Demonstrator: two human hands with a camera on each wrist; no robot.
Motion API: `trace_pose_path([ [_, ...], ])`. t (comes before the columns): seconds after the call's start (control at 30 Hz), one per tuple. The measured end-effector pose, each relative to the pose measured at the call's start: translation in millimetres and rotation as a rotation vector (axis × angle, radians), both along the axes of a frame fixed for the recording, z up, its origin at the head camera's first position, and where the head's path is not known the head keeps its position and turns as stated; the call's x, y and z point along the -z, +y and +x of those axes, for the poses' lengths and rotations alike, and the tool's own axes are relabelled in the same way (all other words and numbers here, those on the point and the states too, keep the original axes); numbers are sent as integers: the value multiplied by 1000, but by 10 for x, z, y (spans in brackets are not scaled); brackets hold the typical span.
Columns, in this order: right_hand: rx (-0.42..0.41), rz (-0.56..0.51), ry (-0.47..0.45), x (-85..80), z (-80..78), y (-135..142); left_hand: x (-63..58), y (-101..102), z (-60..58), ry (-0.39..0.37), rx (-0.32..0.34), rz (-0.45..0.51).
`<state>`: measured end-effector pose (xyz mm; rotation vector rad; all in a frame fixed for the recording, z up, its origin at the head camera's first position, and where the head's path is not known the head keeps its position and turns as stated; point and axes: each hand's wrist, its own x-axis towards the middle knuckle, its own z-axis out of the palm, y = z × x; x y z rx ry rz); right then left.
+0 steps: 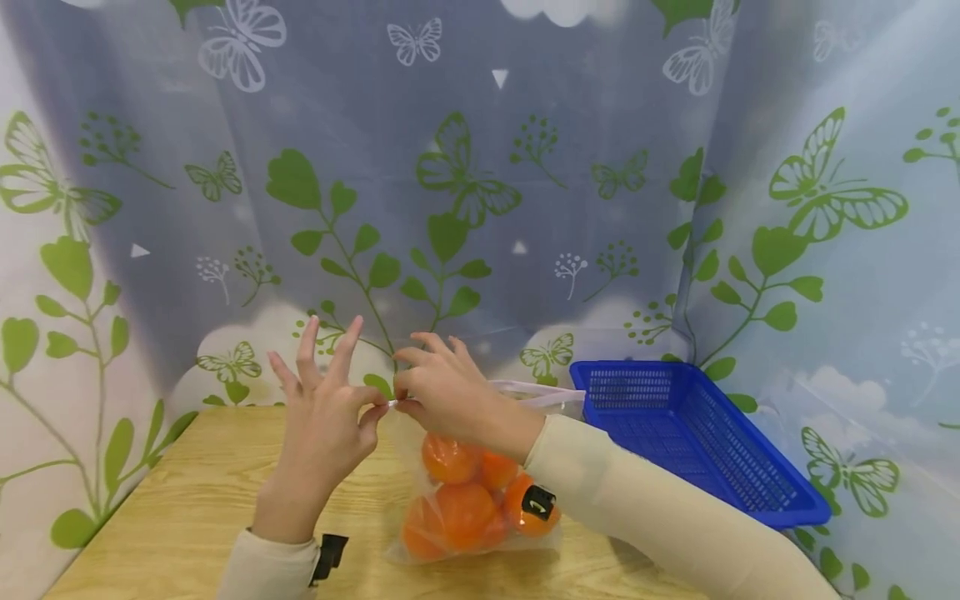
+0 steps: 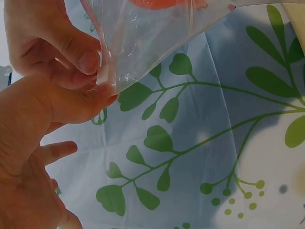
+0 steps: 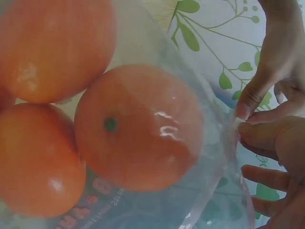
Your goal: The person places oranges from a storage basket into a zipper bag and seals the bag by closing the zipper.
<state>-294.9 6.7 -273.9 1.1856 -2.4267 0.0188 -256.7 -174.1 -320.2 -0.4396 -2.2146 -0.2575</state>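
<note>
A clear plastic zip bag [image 1: 408, 467] stands on the wooden table, holding several oranges [image 1: 465, 512]. At its upper left corner, my left hand [image 1: 322, 433] pinches the edge between thumb and index finger, the other fingers raised and spread. Right beside it, my right hand [image 1: 450, 392] pinches the same edge with thumb and fingertips. Between the two hands a small white piece [image 2: 103, 75] shows on the bag's rim in the left wrist view; it looks like a zip slider. Toward the right, the bag's mouth [image 1: 536, 392] stands apart. Printed letters [image 3: 81, 212] mark the bag in the right wrist view.
A blue plastic basket [image 1: 697, 442] with perforated walls sits to the right, close to the bag's right corner. The light wooden table [image 1: 202, 500] extends to the left. Behind and beside it hangs a curtain [image 1: 525, 250] with leaf and butterfly patterns.
</note>
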Motion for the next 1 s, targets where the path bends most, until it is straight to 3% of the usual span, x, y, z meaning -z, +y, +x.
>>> trace_pose_path([
  [0.27,27,85,7,12,-30,-96,-31,-13,-3,-35,28,27],
  [0.53,29,91,13,16,-26,-132,-70,1,28,-110,2,10],
  [0.8,74,129,-87,-24,-13,-167,-161,23,54,-257,0,-24],
  [1.0,109,180,-139,-95,-1,-161,-196,32,48,-273,-9,-88],
])
